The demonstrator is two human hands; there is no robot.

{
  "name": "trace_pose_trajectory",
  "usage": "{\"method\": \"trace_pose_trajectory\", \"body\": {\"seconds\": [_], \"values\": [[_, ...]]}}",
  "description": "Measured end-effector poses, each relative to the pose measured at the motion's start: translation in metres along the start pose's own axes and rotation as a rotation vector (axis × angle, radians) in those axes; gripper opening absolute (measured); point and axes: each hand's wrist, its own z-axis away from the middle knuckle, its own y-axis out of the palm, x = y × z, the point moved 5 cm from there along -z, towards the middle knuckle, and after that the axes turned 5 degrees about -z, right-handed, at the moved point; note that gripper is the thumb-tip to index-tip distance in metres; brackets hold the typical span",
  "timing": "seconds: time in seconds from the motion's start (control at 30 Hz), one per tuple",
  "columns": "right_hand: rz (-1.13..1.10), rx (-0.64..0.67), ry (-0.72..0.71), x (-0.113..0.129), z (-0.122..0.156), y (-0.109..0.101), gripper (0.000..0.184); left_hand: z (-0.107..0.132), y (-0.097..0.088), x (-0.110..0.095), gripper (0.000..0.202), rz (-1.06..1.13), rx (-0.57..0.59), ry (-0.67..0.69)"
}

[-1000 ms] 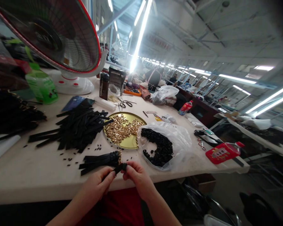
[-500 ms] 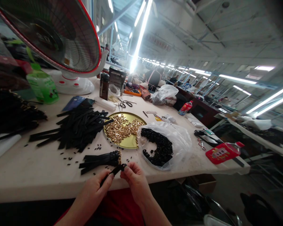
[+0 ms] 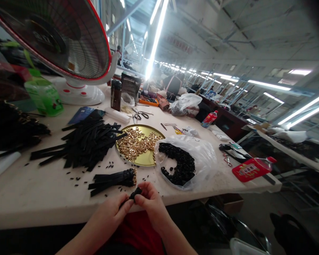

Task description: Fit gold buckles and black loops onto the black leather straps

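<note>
Between my two hands, at the table's front edge, is a black strap point(image 3: 135, 193). My left hand point(image 3: 118, 206) pinches it from the left, with most of its length hidden by the fingers. Thumb and fingers of my right hand point(image 3: 148, 197) are closed on its other end. Just beyond lies a bundle of black straps point(image 3: 113, 180) with gold buckles at its right end. Behind that, a round gold tray point(image 3: 146, 161) holds many small gold buckles point(image 3: 130, 143). A clear plastic bag point(image 3: 204, 159) of small black loops point(image 3: 180, 166) stands open to the right.
A pile of loose black straps point(image 3: 87, 141) lies left of the tray. Farther back are a heater fan point(image 3: 77, 53), a green bottle point(image 3: 44, 92), a dark flask point(image 3: 116, 95) and scissors point(image 3: 142, 114). A red bottle point(image 3: 252, 169) lies near the right edge.
My hands have come closer together and slightly lower, and less of the strap shows between them. The view has shifted slightly; the things on the table look unmoved.
</note>
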Motion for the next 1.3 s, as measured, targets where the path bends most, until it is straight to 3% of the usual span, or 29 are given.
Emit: {"method": "trace_pose_trajectory", "body": {"seconds": [0.17, 0.37, 0.57, 0.7, 0.8, 1.0, 1.3], "values": [[-0.156, -0.026, 0.067, -0.015, 0.0, 0.002, 0.04, 0.003, -0.001, 0.003, 0.018, 0.232, -0.038, 0.023], [-0.092, 0.026, 0.028, -0.013, 0.011, 0.02, 0.023, 0.007, -0.003, 0.012, 0.021, 0.265, -0.078, -0.05], [-0.032, -0.084, -0.06, -0.013, 0.015, 0.004, 0.032, 0.009, -0.001, 0.022, 0.025, 0.206, 0.022, -0.161], [-0.161, -0.033, 0.069, -0.021, 0.014, 0.008, 0.02, 0.012, 0.001, 0.012, 0.028, 0.185, 0.064, -0.039], [-0.261, 0.005, 0.208, -0.029, 0.015, 0.013, 0.026, 0.016, 0.002, 0.007, 0.028, 0.187, 0.085, 0.013], [-0.221, 0.2, 0.417, -0.043, 0.024, 0.016, 0.03, 0.019, -0.001, 0.01, 0.018, 0.149, 0.049, -0.084], [-0.195, 0.188, 0.344, -0.036, 0.024, 0.018, 0.026, 0.02, -0.002, 0.014, 0.018, 0.074, 0.068, -0.084]]}}
